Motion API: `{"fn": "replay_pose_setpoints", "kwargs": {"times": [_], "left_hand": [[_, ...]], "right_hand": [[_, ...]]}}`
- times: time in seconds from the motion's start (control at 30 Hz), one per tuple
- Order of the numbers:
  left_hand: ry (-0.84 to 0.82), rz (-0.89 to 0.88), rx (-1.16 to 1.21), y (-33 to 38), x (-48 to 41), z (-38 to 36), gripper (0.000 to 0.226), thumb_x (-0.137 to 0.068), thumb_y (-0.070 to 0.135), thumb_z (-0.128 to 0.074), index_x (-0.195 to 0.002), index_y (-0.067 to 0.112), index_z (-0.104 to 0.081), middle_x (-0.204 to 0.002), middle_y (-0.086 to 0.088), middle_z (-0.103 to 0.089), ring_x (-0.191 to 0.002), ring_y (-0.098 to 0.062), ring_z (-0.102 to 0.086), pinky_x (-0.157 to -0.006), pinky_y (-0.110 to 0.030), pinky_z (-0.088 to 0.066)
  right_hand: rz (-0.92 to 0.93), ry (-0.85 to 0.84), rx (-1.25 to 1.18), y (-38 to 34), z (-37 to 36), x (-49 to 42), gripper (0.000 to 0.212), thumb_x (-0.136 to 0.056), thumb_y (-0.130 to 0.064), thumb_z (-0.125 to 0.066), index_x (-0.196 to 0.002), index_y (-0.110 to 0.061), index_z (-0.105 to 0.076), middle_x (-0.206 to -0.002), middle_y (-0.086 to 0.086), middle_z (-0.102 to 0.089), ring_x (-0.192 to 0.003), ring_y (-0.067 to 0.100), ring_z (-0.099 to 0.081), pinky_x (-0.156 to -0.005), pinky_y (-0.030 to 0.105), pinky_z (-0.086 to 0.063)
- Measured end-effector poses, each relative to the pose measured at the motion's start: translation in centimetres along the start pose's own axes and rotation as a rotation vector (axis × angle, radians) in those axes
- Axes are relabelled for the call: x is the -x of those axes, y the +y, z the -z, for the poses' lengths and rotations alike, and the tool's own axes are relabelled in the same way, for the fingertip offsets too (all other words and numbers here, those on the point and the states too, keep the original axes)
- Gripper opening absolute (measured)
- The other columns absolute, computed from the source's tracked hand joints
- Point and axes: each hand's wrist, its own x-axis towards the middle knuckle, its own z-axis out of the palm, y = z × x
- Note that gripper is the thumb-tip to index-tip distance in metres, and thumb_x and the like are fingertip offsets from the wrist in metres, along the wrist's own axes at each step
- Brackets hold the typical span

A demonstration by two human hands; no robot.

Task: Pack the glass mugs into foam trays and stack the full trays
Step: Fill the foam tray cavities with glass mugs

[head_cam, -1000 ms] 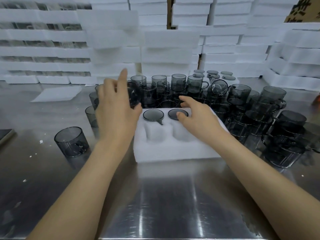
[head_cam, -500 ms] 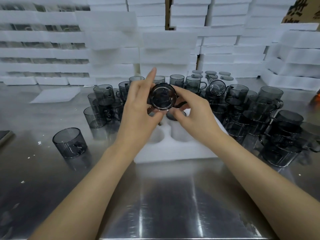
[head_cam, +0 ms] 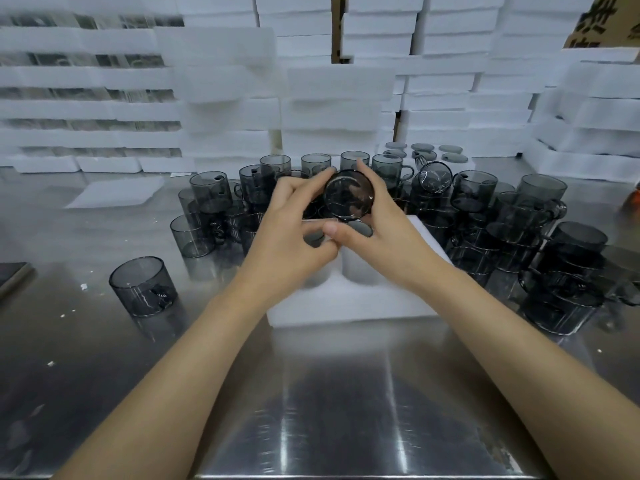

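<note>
A smoky grey glass mug (head_cam: 349, 195) lies on its side in the air, its round base facing me, above the white foam tray (head_cam: 349, 303). My left hand (head_cam: 291, 237) and my right hand (head_cam: 384, 233) both grip it, fingers curled round its sides. In the tray's far row, two dark mug bases show partly behind my hands. The tray's near pockets are mostly hidden by my hands.
Several loose grey mugs (head_cam: 207, 192) crowd the steel table (head_cam: 332, 393) behind and to the right of the tray. One mug (head_cam: 143, 287) lies alone at the left. Stacks of white foam trays (head_cam: 332, 109) wall the back. A flat foam sheet (head_cam: 114, 195) lies far left.
My left hand lifted a mug from the group and brought it over the tray. My right hand left the tray's packed mug and joined in gripping it; the mug has shifted slightly right.
</note>
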Motion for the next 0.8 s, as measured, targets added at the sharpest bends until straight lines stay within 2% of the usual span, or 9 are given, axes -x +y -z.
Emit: {"fn": "replay_pose_setpoints", "kwargs": {"times": [0.1,0.2,0.3,0.37,0.47,0.57,0.63,0.7,0.8], "left_hand": [[-0.092,0.028,0.111,-0.2,0.0,0.2,0.07,-0.079,-0.012,-0.064,-0.138,0.022,-0.045,-0.114,-0.001,-0.048,-0.122,-0.001,-0.051,-0.106,-0.022,-0.04],[-0.036,0.004,0.109,-0.2,-0.1,0.4,0.064,-0.083,-0.012,-0.056,-0.129,0.031,-0.049,-0.103,0.001,-0.062,-0.123,-0.006,-0.054,-0.106,-0.029,-0.043],[0.112,-0.003,-0.038,-0.4,-0.5,1.1,0.052,-0.084,-0.011,-0.05,-0.121,0.024,-0.058,-0.102,0.003,-0.065,-0.109,-0.004,-0.06,-0.1,-0.02,-0.044],[0.208,0.034,-0.155,-0.8,-0.7,1.6,0.047,-0.082,-0.012,-0.048,-0.115,0.018,-0.064,-0.103,0.006,-0.064,-0.102,0.0,-0.06,-0.095,-0.013,-0.042],[0.307,0.138,-0.313,-1.1,-0.8,2.4,0.039,-0.082,-0.007,-0.049,-0.109,0.014,-0.067,-0.106,0.004,-0.064,-0.097,-0.002,-0.058,-0.089,-0.009,-0.041],[0.352,0.174,-0.671,-1.5,-0.7,3.6,0.027,-0.082,-0.001,-0.049,-0.092,0.014,-0.069,-0.098,-0.004,-0.064,-0.094,-0.022,-0.057,-0.077,-0.034,-0.045],[0.406,0.215,-0.882,-1.6,-0.7,4.9,0.022,-0.08,-0.001,-0.047,-0.079,0.008,-0.066,-0.089,-0.013,-0.062,-0.085,-0.035,-0.055,-0.065,-0.037,-0.039],[0.41,0.332,-1.038,-1.7,-0.7,6.4,0.018,-0.081,0.001,-0.047,-0.084,-0.001,-0.065,-0.091,-0.024,-0.058,-0.088,-0.042,-0.052,-0.068,-0.044,-0.039],[0.346,0.62,-1.133,-2.0,-0.3,8.4,0.028,-0.082,0.007,-0.051,-0.105,-0.005,-0.061,-0.111,-0.031,-0.052,-0.109,-0.046,-0.046,-0.09,-0.048,-0.037]], "right_hand": [[-0.026,0.197,0.126,0.2,0.2,-0.2,0.067,-0.075,-0.029,-0.078,-0.13,-0.011,-0.046,-0.13,0.005,-0.037,-0.113,0.006,-0.047,-0.102,0.024,-0.041],[-0.045,0.339,0.114,0.3,1.7,-0.9,0.043,-0.071,-0.026,-0.078,-0.108,-0.02,-0.056,-0.106,-0.003,-0.053,-0.095,0.006,-0.054,-0.09,0.021,-0.047],[-0.151,0.36,0.109,1.2,4.2,-1.5,0.055,-0.073,-0.029,-0.074,-0.123,-0.026,-0.051,-0.094,-0.018,-0.057,-0.088,0.002,-0.059,-0.075,0.012,-0.044],[-0.257,0.305,0.115,2.3,5.7,-1.5,0.06,-0.072,-0.03,-0.074,-0.126,-0.03,-0.049,-0.091,-0.02,-0.056,-0.083,0.003,-0.058,-0.067,0.013,-0.04],[-0.359,0.086,0.178,3.2,7.2,-1.2,0.046,-0.068,-0.033,-0.078,-0.109,-0.038,-0.056,-0.084,-0.013,-0.06,-0.078,0.009,-0.06,-0.062,0.02,-0.041],[-0.359,-0.013,0.229,3.5,7.8,-1.2,0.043,-0.068,-0.038,-0.078,-0.107,-0.04,-0.058,-0.083,-0.003,-0.064,-0.077,0.011,-0.064,-0.072,0.028,-0.049],[-0.351,-0.049,0.278,3.2,8.2,-1.1,0.052,-0.07,-0.042,-0.078,-0.117,-0.035,-0.057,-0.087,0.0,-0.066,-0.077,0.009,-0.063,-0.073,0.028,-0.047],[-0.36,-0.101,0.335,3.1,8.7,-1.1,0.06,-0.073,-0.044,-0.075,-0.128,-0.034,-0.053,-0.09,-0.003,-0.066,-0.085,0.009,-0.06,-0.074,0.027,-0.044],[-0.362,-0.187,0.381,3.0,9.0,-1.0,0.073,-0.077,-0.04,-0.073,-0.142,-0.031,-0.04,-0.094,-0.005,-0.067,-0.092,0.011,-0.06,-0.089,0.032,-0.046]]}}
